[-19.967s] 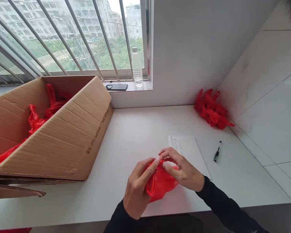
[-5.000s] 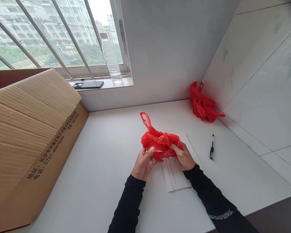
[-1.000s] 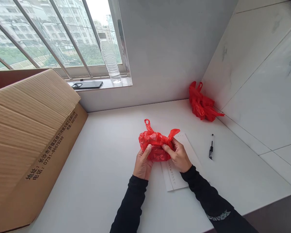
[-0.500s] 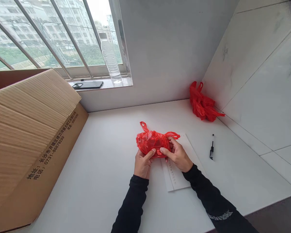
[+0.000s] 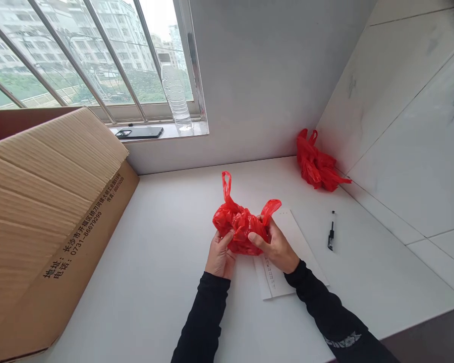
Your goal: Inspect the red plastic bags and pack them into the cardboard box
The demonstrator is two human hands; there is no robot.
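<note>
Between my two hands is a crumpled red plastic bag (image 5: 240, 227), bunched into a bundle above the white table. One handle loop sticks up at its back left and another tuft at its right. My left hand (image 5: 220, 254) grips the bag's lower left, thumb on top. On the right side, my right hand (image 5: 280, 247) holds it with the thumb across the front and the fingers partly hidden behind. Whatever the bag may contain is hidden. A white printed paper or booklet (image 5: 298, 242) lies beneath, partly covered by the bag and my right arm.
A large cardboard box (image 5: 79, 242) fills the left side. A second red plastic bag (image 5: 318, 164) lies in the back right corner. A black pen (image 5: 331, 236) rests right of the paper. On the windowsill are a phone (image 5: 142, 132) and a clear bottle (image 5: 177, 98).
The red bag has been turned in my hands, showing a more gathered, knotted-looking side. Its left loop now stands taller and the right tuft points upward.
</note>
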